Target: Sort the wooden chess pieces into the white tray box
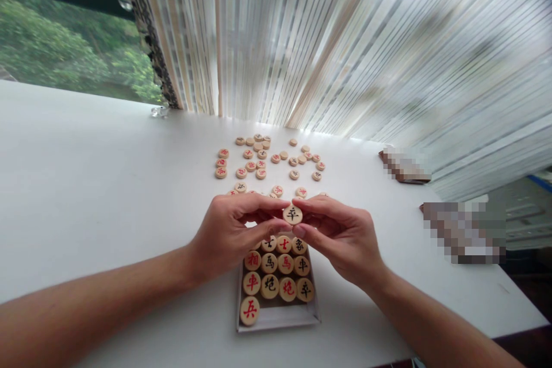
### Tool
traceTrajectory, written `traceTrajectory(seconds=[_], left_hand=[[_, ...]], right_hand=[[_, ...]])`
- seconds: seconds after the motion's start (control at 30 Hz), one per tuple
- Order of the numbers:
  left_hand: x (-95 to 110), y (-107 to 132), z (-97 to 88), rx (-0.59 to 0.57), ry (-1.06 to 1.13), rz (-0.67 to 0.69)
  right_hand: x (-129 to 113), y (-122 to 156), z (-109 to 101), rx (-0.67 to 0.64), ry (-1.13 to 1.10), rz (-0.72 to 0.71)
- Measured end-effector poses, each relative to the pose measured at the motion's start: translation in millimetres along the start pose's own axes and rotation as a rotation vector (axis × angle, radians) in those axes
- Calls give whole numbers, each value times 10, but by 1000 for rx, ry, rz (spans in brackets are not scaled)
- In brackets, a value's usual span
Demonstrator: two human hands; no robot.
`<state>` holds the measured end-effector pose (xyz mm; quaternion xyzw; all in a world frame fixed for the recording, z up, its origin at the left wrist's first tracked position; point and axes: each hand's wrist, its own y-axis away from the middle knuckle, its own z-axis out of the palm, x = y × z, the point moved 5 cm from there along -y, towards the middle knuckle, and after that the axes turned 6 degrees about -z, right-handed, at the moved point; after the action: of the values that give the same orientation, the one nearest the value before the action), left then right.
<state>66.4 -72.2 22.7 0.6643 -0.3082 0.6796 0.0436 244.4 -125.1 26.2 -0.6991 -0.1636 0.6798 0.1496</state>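
Between the fingertips of my left hand (241, 227) and my right hand (340, 233) is a round wooden Chinese chess piece (292, 215) with a black character facing me. Both hands are closed in a pinch on its edges. Just below them a shallow box (284, 316) lies on the table, holding rows of larger-looking pieces with red and black characters. A red-marked piece (249, 311) sits at its near left corner, and a bare strip of the box shows beside it. My hands hide the far end of the box.
Many loose chess pieces (261, 173) are scattered on the white table (107, 184) beyond my hands, some face down. Two blurred-out brown objects, one farther back (403, 167) and one nearer (461, 236), lie at the right. A striped curtain (259, 40) and window border the far edge.
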Motion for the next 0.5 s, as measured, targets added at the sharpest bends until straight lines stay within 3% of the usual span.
traceTrajectory(seconds=[0.5], left_hand=[[66, 1, -7, -6, -57, 49]], right_hand=[[21, -9, -7, 11, 5, 59]])
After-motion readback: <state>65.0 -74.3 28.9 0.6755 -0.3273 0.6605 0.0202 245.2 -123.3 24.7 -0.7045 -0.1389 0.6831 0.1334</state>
